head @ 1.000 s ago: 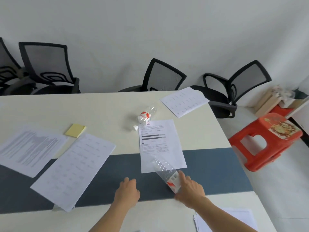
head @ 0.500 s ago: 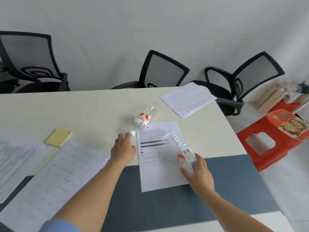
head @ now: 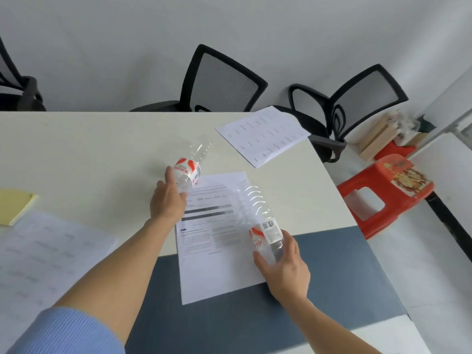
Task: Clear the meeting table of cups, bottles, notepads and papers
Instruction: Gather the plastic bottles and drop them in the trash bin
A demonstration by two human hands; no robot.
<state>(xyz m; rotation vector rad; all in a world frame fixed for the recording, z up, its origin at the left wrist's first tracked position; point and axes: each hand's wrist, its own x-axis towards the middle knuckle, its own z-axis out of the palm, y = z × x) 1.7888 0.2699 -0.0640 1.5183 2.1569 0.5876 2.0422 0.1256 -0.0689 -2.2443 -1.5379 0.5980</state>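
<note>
Blue ribbed sleeve (head: 63, 330) covers the left upper arm at the nearest edge; both forearms are bare. A grey-blue strip (head: 332, 277) runs across the near part of the cream bench (head: 89, 149).

The right grip (head: 286, 272) is closed round the neck end of a clear plastic bottle (head: 258, 215), fingers curled about it. This bottle tilts with its ribbed base pointing away and to the left, over a printed sheet (head: 217, 272). Its label is red and white and carries a barcode; the small print is unreadable. It looks empty.

The printed sheet lies half on the strip, half on the cream surface. It shows paragraphs of text and several dark bars, too small to read.

The left grip (head: 168, 200) clasps the neck end of a second clear bottle (head: 190, 164) just beyond that sheet's far left corner. Its base points away to the right. The label is white with red patches and red lettering, which I cannot read with certainty. Whether it is clear of the bench cannot be told.

At far left lie a white table-printed sheet (head: 46, 256) and a yellow notepad (head: 12, 205). Another printed sheet (head: 263, 135) overhangs the far right corner.

Black mesh chairs (head: 219, 80) stand beyond the bench. A red plastic stool (head: 383, 195) with a picture sticker stands on the floor to the right.
</note>
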